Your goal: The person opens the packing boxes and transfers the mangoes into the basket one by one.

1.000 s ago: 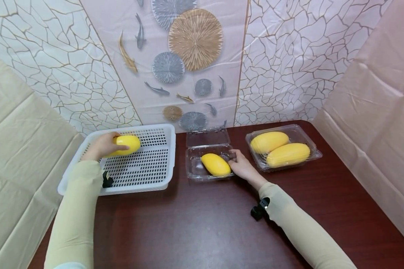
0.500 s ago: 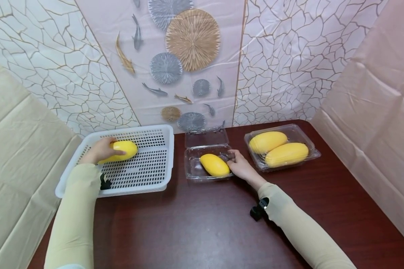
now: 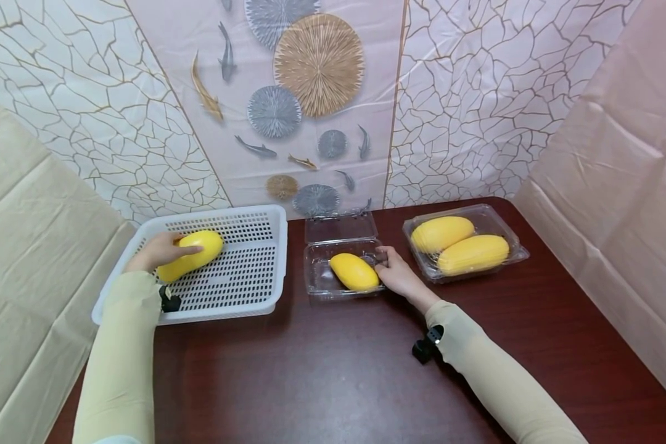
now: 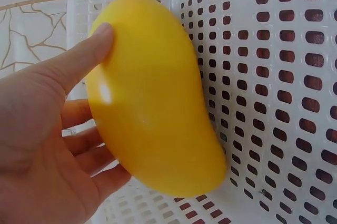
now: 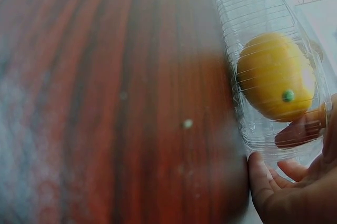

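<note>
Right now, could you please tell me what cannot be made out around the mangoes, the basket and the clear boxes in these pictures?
- Left hand fingers under the mango: hidden by the fruit, head view.
- White basket: cut off by every edge, left wrist view.
- Right hand grip on the open clear box: fingertips blurred behind plastic, right wrist view; palm cut off by the corner.
- Closed clear box: anything under its two mangoes is hidden by them.

Right wrist view: counter (image 5: 105, 103) blurred; right hand (image 5: 300, 187) cut off at the edge (fingers partly behind the clear clamshell box (image 5: 274, 76)).
</note>
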### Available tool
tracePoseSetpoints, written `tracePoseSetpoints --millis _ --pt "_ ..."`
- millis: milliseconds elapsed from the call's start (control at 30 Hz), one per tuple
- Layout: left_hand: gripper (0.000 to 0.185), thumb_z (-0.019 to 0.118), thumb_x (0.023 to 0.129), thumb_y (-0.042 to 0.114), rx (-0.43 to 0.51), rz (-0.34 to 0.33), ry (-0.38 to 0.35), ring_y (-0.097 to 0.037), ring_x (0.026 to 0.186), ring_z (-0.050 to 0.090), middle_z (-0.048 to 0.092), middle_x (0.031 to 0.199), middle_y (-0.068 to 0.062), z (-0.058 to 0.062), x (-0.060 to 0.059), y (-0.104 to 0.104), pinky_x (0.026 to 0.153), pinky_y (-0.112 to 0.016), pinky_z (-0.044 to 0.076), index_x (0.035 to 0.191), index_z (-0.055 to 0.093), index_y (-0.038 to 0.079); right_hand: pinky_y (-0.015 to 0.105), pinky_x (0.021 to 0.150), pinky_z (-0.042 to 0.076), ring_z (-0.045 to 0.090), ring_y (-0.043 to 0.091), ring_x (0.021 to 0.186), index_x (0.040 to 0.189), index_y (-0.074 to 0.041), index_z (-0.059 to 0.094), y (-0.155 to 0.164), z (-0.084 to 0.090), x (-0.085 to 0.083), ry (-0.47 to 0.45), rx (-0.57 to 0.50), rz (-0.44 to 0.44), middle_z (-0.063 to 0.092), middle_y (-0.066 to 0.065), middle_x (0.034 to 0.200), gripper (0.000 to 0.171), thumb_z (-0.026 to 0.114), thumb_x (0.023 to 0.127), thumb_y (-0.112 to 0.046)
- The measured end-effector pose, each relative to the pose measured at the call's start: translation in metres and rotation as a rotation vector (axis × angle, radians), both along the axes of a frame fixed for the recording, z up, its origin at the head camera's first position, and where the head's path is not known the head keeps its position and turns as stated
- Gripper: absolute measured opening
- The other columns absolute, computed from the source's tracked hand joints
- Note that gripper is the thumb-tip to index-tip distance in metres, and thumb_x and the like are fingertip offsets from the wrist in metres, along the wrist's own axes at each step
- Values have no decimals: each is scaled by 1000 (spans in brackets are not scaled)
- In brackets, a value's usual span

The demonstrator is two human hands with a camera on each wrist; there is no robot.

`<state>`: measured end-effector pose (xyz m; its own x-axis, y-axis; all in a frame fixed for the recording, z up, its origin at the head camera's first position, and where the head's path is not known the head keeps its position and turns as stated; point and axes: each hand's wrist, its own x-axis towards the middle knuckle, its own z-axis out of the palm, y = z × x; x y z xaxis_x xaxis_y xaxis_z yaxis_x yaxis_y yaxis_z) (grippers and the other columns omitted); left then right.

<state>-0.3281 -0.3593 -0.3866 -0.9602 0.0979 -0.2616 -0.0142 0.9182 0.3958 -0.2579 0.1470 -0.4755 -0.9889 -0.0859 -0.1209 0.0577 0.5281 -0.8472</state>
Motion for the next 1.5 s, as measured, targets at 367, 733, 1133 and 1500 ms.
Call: tracePoseSetpoints --millis 367,733,1133,1500 --pt "84 51 103 47 31 137 -109 -56 131 36 27 149 -41 10 4 4 109 -66 32 150 21 -16 51 112 35 43 38 135 150 4 32 2 2 -1 7 -10 9 43 27 146 52 43 101 -9" --pt "75 52 103 39 54 216 -144 -50 123 43 37 141 -41 20 11 2 110 -61 35 143 32 -20 51 114 33 41 38 137 150 4 32 2 0 -1 6 -20 10 42 28 147 51 43 101 -9" --pt "71 54 103 32 33 318 -156 -47 114 46 41 133 -40 27 21 6 107 -59 38 139 30 -24 48 109 38 49 37 128 147 4 36 2 -1 0 34 -24 -18 49 27 140 52 46 98 -8" --pt "71 58 99 29 -10 336 -75 -49 117 46 40 137 -42 27 31 6 107 -59 38 139 32 -25 50 109 38 47 37 128 149 3 33 1 -2 -1 5 -14 1 45 26 145 52 44 100 -11"
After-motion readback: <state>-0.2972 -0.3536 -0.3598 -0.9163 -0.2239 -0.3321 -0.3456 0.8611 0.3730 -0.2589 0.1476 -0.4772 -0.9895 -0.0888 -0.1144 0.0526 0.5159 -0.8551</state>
